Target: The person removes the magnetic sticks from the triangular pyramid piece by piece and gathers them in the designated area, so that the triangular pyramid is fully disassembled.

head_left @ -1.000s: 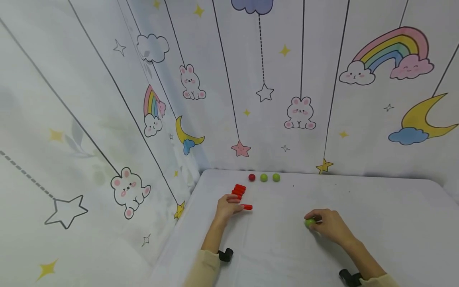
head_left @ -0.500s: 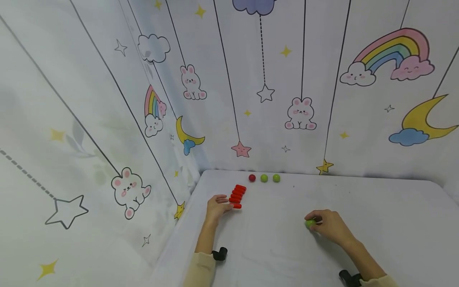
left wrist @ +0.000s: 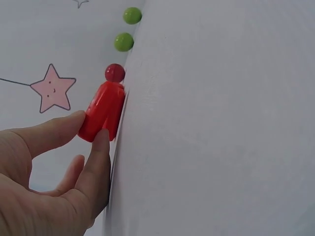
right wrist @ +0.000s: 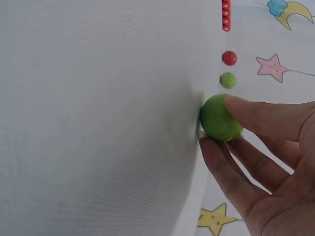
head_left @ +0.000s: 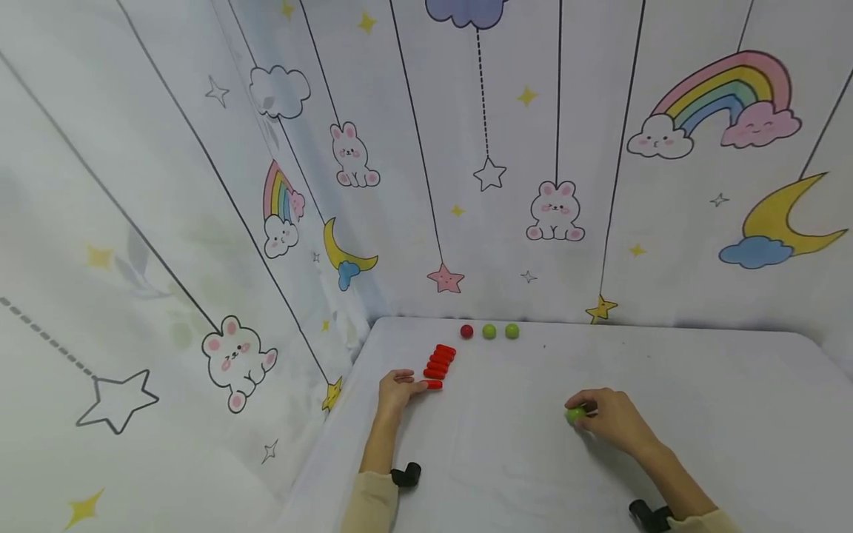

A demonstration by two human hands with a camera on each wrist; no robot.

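My left hand (head_left: 395, 392) is at the left side of the table and pinches a small red plastic cylinder (head_left: 434, 385) between thumb and finger. In the left wrist view this red cylinder (left wrist: 102, 110) slants up from the fingertips and overlaps another red piece behind it. Just beyond it lies a row of several like red cylinders (head_left: 440, 363), side by side. On the right, my right hand (head_left: 614, 419) grips a shiny green ball (right wrist: 220, 118) with the thumb above and fingers below in the wrist view, right at the white tabletop.
Along the table's back edge a red ball (head_left: 466, 332) and two green balls (head_left: 489, 332) stand in a line. The white tabletop (head_left: 506, 451) meets a patterned curtain (head_left: 400, 148) at the back and left. Each wrist carries a black camera (head_left: 408, 474).
My left hand has moved left with the red cylinder, bringing it to the near end of the row. The right hand and its green ball have stayed put.
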